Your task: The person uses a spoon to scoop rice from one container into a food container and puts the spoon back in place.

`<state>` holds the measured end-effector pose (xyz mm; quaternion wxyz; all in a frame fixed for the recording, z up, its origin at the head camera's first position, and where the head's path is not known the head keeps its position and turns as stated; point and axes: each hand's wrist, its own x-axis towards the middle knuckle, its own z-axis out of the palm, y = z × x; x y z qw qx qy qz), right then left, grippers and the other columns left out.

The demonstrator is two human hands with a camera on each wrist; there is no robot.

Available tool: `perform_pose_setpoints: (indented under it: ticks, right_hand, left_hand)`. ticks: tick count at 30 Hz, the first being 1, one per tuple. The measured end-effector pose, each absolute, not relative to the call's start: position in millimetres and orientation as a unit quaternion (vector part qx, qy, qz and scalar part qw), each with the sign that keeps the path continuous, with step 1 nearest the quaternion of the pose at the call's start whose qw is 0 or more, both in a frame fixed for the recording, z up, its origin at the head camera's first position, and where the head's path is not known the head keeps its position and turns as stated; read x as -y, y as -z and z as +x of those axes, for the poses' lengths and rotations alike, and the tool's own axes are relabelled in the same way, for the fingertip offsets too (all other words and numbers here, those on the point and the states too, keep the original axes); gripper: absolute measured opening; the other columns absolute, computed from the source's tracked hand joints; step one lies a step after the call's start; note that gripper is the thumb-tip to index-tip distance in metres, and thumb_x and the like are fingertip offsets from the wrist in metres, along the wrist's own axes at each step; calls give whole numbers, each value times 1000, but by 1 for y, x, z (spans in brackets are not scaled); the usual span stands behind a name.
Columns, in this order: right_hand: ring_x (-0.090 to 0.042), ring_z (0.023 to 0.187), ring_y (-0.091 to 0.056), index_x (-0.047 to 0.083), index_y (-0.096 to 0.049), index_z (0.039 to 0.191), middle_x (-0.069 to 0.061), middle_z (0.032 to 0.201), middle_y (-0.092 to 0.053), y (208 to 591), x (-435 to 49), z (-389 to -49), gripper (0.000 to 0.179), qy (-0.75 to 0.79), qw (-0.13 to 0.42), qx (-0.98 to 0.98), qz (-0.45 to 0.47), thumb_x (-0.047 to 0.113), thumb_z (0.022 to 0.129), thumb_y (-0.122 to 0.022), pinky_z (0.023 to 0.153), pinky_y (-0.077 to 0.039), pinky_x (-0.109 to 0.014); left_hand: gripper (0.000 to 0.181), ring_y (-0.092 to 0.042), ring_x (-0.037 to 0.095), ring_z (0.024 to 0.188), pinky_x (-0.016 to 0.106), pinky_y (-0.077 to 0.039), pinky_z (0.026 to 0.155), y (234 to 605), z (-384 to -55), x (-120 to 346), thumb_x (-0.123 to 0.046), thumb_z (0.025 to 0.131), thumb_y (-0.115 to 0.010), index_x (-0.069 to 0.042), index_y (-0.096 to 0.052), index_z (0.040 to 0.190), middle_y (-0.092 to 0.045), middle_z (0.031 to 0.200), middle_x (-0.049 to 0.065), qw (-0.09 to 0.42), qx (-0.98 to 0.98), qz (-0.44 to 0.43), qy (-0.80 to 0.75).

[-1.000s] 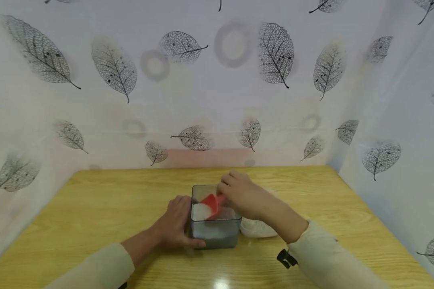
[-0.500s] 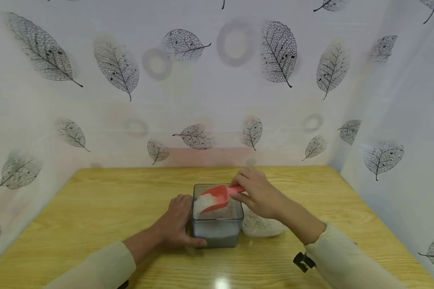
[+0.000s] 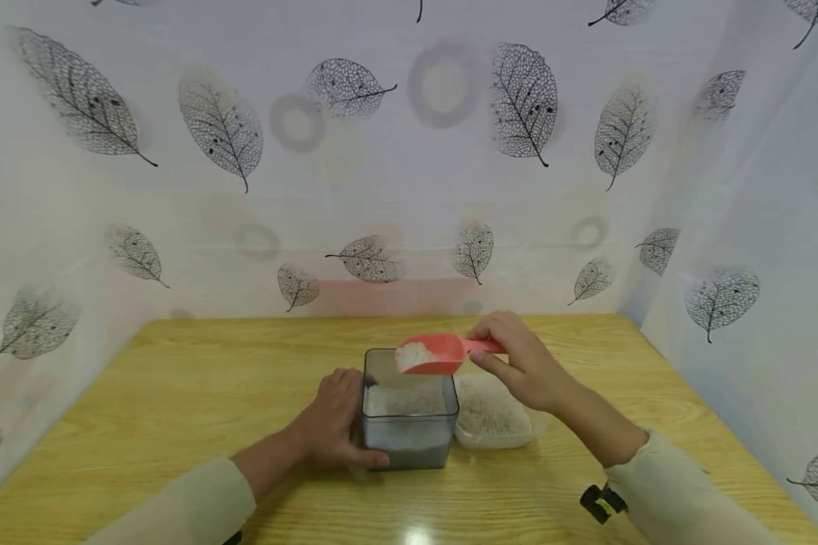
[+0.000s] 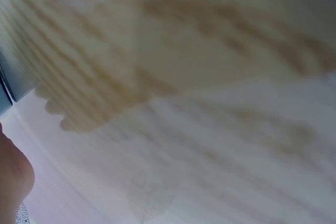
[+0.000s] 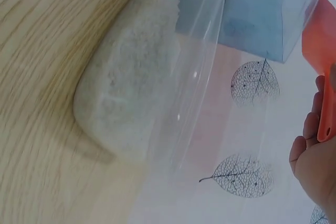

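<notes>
Two bare hands, well apart from each other, work over one wood-grain table. The left hand is clamped on the left side of one square, see-through grey bin, its thumb on the near face. The right hand pinches the handle of one red scoop, holding it roughly level above the bin's right rear part, with a single heap of white rice lying toward the scoop's mouth. More rice sits inside the bin. Just right of the bin stands one clear plastic tub, also holding rice; whether the two touch cannot be told. Two pale sleeves show, and one black clip hangs by the right one. Behind the table is a white curtain printed with many dark leaves; the right wrist view takes in two whole leaf prints and part of a third. The left wrist view is largely blurred, with only a little of the hand at its edge.
</notes>
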<state>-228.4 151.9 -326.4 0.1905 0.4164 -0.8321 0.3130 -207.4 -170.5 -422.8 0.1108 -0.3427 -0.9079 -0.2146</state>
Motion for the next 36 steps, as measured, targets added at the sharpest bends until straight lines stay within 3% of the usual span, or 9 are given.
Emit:
perform_pose_setpoints:
  ticks: [13,23,30,36]
  right_hand:
    - [-7,90,-46,8,-65,105,2,98,-60,328,-197,-227,12,-305,231,852,356,3,94,-64,76,-40,-26]
    - [-7,94,-47,9,-66,105,3,100,-60,343,-218,-225,14,-298,239,861,336,1,93,-65,78,-39,-25]
    - [-15,96,-49,9,-65,103,2,99,-61,351,-226,-229,12,-246,243,870,351,5,92,-68,82,-37,-33]
    - [-21,92,-51,10,-66,100,0,97,-60,360,-225,-235,19,-156,270,870,381,9,84,-76,77,-35,-42]
  left_hand:
    - [107,-43,18,109,45,-38,98,425,-209,170,-91,68,-56,-6,-45,133,-50,116,1,123,908,-348,201]
    - [106,-42,19,110,46,-37,99,425,-208,171,-88,68,-60,-7,-44,133,-49,116,1,115,909,-342,209]
    - [105,-42,19,112,47,-37,101,426,-208,171,-90,68,-58,-8,-45,132,-50,117,1,117,908,-343,209]
    - [105,-43,19,111,46,-38,100,424,-207,170,-90,68,-58,-7,-45,132,-50,116,1,119,908,-345,207]
